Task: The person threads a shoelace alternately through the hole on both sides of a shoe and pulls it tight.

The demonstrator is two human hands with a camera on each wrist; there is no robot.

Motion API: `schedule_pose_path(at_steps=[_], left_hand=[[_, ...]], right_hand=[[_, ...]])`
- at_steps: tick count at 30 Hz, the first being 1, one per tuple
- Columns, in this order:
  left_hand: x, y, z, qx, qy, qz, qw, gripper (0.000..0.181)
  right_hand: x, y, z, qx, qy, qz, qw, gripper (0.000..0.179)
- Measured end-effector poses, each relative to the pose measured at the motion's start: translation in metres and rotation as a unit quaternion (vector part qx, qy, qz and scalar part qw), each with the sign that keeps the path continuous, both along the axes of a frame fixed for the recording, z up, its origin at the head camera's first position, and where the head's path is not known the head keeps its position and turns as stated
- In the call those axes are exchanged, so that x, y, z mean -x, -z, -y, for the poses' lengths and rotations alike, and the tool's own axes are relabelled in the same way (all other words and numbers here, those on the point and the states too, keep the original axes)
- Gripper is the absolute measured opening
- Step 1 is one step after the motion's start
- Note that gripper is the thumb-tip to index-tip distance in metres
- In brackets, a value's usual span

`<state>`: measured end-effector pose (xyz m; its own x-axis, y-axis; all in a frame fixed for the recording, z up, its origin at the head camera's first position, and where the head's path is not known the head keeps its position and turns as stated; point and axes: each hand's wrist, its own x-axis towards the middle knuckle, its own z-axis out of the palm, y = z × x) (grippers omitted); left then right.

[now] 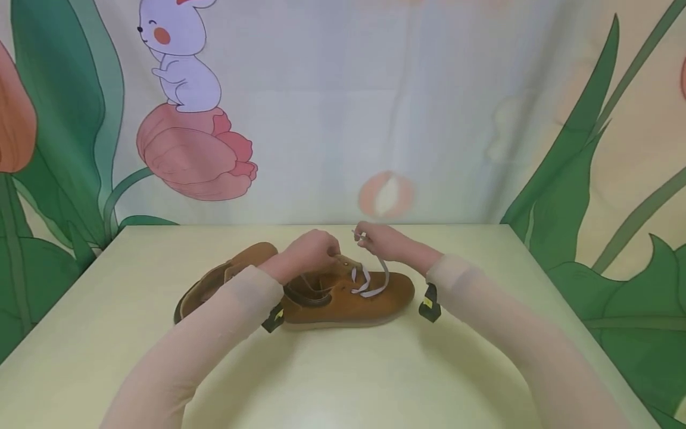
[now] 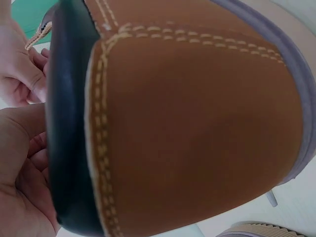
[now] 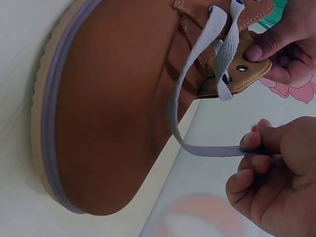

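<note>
A brown shoe (image 1: 375,298) lies sole down on the table, toe to the right in the head view. My left hand (image 1: 316,247) pinches its tan tongue (image 3: 249,59) between thumb and fingers, drawing it up from the opening. Above the toe side, my right hand (image 1: 383,239) grips a pale grey shoelace (image 3: 212,150) between thumb and fingertips. That lace hangs in a loose curve from the eyelets, where more of it is threaded. The left wrist view is mostly filled by the shoe's stitched heel (image 2: 197,113) with its dark collar.
A second brown shoe (image 1: 257,255) lies behind and to the left, partly covered by my left arm. The pale yellow table (image 1: 364,381) ends at a curtain (image 1: 321,149) printed with a rabbit and flowers. Each wrist carries a small black camera mount (image 1: 430,305).
</note>
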<state>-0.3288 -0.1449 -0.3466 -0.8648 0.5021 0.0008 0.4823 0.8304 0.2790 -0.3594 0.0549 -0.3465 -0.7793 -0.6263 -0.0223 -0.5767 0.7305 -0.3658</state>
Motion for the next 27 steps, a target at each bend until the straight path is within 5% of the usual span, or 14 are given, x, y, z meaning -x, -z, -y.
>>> schedule_pose_path(at_steps=[6, 16, 23, 27], left_hand=[[0.0, -0.006, 0.002, 0.007, -0.006, 0.003, 1.0, 0.012], [0.002, -0.003, 0.003, 0.0, -0.014, 0.004, 0.9999, 0.011], [-0.001, -0.001, 0.001, -0.004, -0.028, -0.005, 0.9996, 0.012], [-0.002, 0.002, -0.002, -0.007, -0.061, -0.002, 0.9981, 0.021]], right_hand=[[0.002, -0.002, 0.005, -0.074, -0.059, -0.064, 0.9934, 0.028], [0.003, 0.005, 0.011, -0.082, -0.098, -0.057, 0.9901, 0.029], [0.004, 0.01, 0.017, -0.067, -0.114, -0.019, 0.991, 0.021], [0.0, 0.013, 0.017, -0.029, -0.077, 0.051, 0.9953, 0.027]])
